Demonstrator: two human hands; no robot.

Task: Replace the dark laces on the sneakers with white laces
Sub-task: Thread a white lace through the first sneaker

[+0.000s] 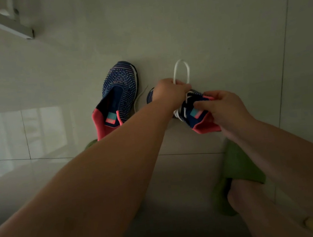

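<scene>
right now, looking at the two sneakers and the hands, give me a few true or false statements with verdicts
1. The left hand grips a loop of the white lace. True.
2. The left sneaker is fully laced in white. False: no lace shows in it.
3. The right hand holds the right sneaker near its tongue. True.
4. Both sneakers stand on a wooden table. False: they are on the tiled floor.
5. White lace crosses the right sneaker's eyelets. True.
</scene>
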